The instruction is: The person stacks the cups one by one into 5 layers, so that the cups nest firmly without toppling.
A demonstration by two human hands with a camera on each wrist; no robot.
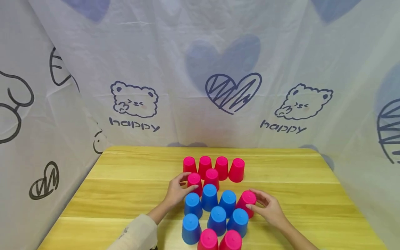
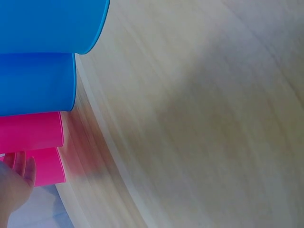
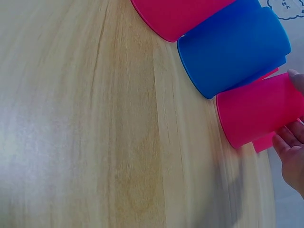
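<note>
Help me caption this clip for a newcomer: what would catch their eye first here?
A tight cluster of upside-down pink and blue cups stands mid-table on the wooden table. The left hand has its grip on a pink cup at the cluster's left, and the right hand holds another pink cup at its right. Behind hangs a white cloth with bears and hearts.

Nine pink cups (image 1: 221,168), six blue cups (image 1: 209,197) — fifteen upside-down cups in all, two hands (image 1: 176,192)
</note>
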